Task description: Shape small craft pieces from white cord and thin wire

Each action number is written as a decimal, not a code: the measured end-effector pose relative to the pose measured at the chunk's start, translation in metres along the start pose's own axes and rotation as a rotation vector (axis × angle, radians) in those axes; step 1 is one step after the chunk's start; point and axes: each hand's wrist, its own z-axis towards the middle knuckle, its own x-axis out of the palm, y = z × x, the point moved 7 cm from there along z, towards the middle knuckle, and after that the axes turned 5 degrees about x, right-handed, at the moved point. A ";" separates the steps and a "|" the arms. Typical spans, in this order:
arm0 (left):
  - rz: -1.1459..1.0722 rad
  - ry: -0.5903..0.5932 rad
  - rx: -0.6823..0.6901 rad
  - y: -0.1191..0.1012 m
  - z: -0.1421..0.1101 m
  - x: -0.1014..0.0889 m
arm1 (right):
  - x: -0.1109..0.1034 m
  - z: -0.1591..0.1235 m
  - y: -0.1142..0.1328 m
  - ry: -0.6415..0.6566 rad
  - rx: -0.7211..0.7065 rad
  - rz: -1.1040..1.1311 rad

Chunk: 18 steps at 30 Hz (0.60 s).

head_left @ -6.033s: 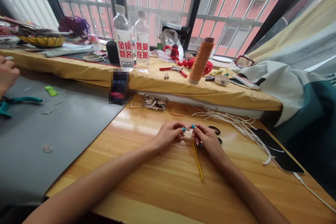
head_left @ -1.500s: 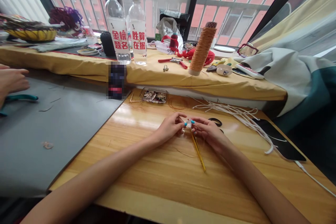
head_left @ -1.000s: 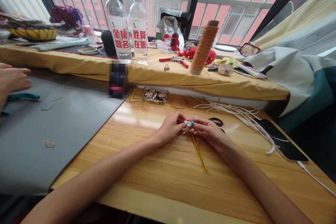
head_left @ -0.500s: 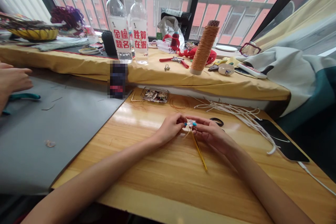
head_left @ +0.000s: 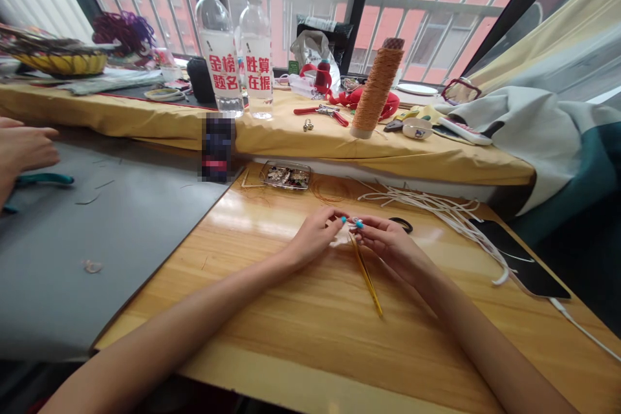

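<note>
My left hand (head_left: 315, 235) and my right hand (head_left: 385, 242) meet fingertip to fingertip over the wooden table (head_left: 301, 330). Both pinch a small pale ornament piece (head_left: 352, 222) between thumb and fingers. Doubled yellow cord (head_left: 367, 275) hangs from that piece and trails toward me across the wood. Black scissors (head_left: 402, 224) lie just behind my right hand. What the small piece is exactly, I cannot make out.
A clear tray of small metal parts (head_left: 285, 176) sits behind my hands. White cords (head_left: 439, 213) and a black phone (head_left: 521, 265) lie right. An orange thread cone (head_left: 376, 90), red pliers (head_left: 323, 113) and two water bottles (head_left: 237, 52) stand on the yellow ledge. Another person's hand (head_left: 24, 149) rests far left on a grey mat (head_left: 97, 233).
My fingertips have shifted slightly on the small piece, lifting it a little; the yellow cord stays trailing on the table. The other person's hand has barely moved.
</note>
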 end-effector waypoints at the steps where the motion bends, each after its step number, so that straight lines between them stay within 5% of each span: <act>1: -0.009 -0.034 -0.007 0.000 0.000 -0.003 | -0.002 0.000 0.001 -0.028 -0.017 0.000; 5: -0.107 -0.064 -0.082 0.006 0.001 -0.006 | -0.008 0.000 0.003 -0.121 -0.083 0.002; 11: -0.184 0.165 -0.078 -0.001 -0.004 0.011 | -0.007 0.000 0.001 -0.185 -0.107 0.006; 18: -0.136 0.008 -0.011 0.000 -0.001 0.000 | -0.007 0.001 0.001 -0.204 -0.108 0.020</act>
